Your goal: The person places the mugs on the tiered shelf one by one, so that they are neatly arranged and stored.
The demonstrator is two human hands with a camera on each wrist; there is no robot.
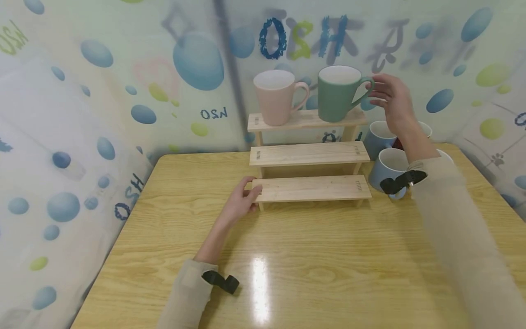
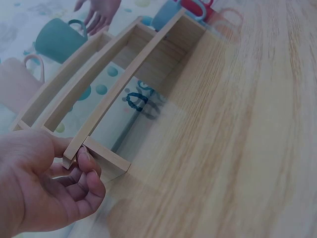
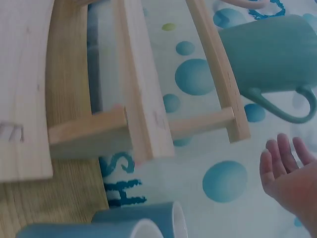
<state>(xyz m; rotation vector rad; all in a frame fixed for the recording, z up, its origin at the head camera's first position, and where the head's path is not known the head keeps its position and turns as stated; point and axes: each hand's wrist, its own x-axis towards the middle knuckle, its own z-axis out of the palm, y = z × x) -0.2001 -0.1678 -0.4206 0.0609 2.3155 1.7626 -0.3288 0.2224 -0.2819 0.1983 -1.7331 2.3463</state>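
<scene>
A three-step wooden shelf (image 1: 310,153) stands toward the back of the table. My left hand (image 1: 240,198) pinches the left end of its lowest step; in the left wrist view the thumb and fingers (image 2: 85,159) close around the board's corner. On the top step sit a pink mug (image 1: 274,98) and a green mug (image 1: 334,96), both upright with handles to the right. Just beside the green mug's handle is my right hand (image 1: 394,100), fingers extended. The right wrist view shows a gap between those fingers (image 3: 283,151) and the handle (image 3: 282,111).
Right of the shelf stand several mugs, among them a light blue mug (image 1: 388,167) in front and a blue mug (image 1: 378,137) behind it. A dark red mug (image 1: 397,144) is mostly hidden by my right arm. Patterned fabric walls (image 1: 102,114) enclose the wooden table (image 1: 312,265).
</scene>
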